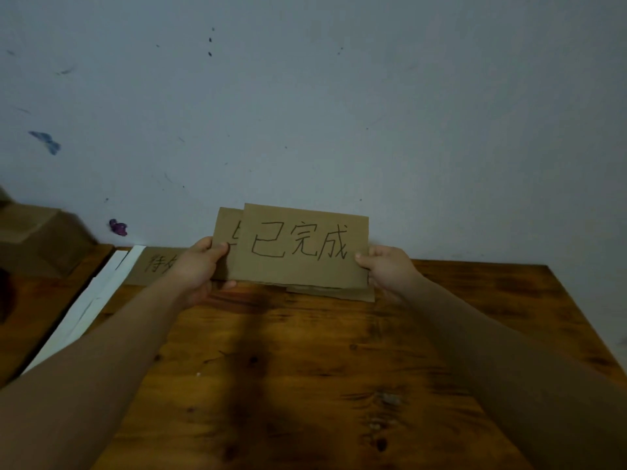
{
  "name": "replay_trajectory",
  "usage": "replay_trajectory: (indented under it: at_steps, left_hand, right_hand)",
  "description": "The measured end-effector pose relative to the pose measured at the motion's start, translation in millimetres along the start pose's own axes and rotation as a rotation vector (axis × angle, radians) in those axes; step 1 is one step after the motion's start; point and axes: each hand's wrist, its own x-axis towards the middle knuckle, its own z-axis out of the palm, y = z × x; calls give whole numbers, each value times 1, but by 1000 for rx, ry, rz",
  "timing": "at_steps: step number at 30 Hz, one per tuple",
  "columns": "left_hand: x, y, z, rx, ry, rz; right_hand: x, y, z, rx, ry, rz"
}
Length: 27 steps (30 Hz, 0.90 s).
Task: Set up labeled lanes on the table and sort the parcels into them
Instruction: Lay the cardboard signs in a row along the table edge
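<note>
Pale grey-blue wall (339,96) behind, brown wooden table (305,368) below. Brown cardboard boxes (37,239), likely the parcels, sit stacked far left, untouched. A white strip lane divider (101,293) runs diagonally at the left of the table. Just right of it, one flat brown cardboard label (156,266) lies against the wall.

We hold the rest of the labels fanned above the back edge:
- Front brown cardboard card marked 已完成 (302,245): our right hand (386,269) pinches its right edge.
- Rear brown cardboard card (225,225), offset left: our left hand (200,269) pinches it, thumb on front.
- A sliver of another card (332,293) shows below.

Key relation: the cards' long axis runs parallel to the wall. The laid label is left of our grip and the bare table is to the right, so the right hand looks nearer to the front card's lane.
</note>
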Motion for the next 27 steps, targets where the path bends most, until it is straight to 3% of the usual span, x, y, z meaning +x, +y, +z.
replay_trajectory:
  at_steps: [11,20,27]
  left_hand:
    - [32,7,-2,20,52,34]
    - [52,-5,25,-17,263,44]
    - [51,-25,75,-37,301,9]
  right_hand:
    - [18,4,-13,-303,191,-72]
    - [48,29,-113,-351,351,23]
    - [71,74,-183,-348,437,130]
